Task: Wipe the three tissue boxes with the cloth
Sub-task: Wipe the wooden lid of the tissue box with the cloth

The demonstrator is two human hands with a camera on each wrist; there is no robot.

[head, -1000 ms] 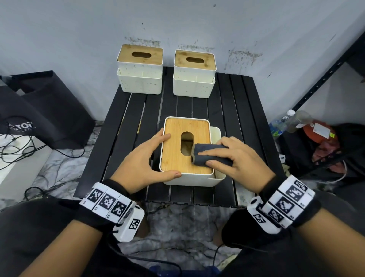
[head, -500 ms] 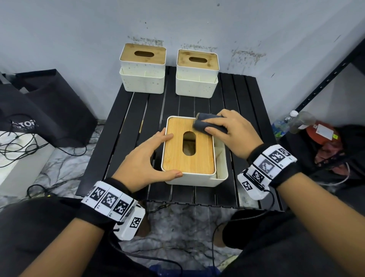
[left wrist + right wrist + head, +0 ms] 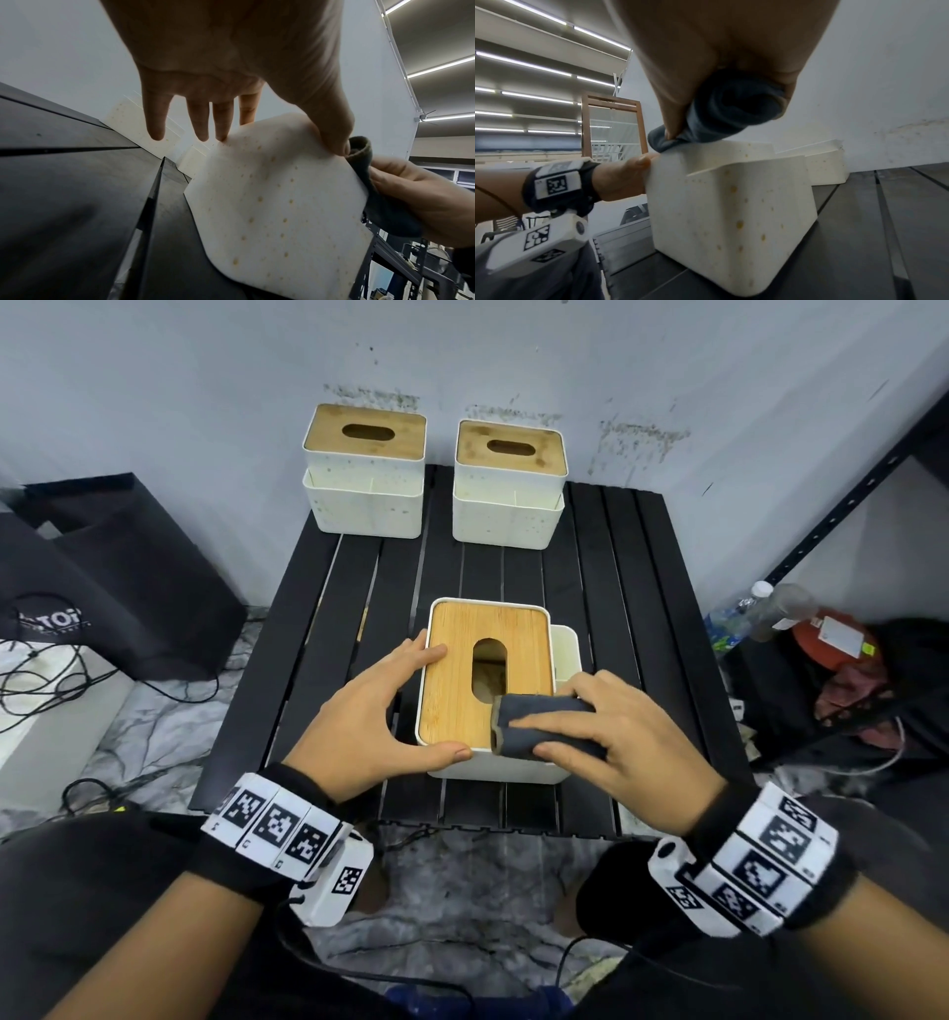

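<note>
The near tissue box [image 3: 488,690] stands on the black slatted desk [image 3: 328,618], its wooden lid facing up. The right hand [image 3: 616,731] holds a rolled dark cloth [image 3: 544,724] in a closed grip, fingers laid over it and thumb under, pressing it on the lid's near right corner. The left hand [image 3: 364,726] steadies the box with an open grip: fingers along the left side, thumb against the front edge. Two more tissue boxes [image 3: 365,469] [image 3: 509,485] stand side by side at the desk's far edge, against the wall.
</note>
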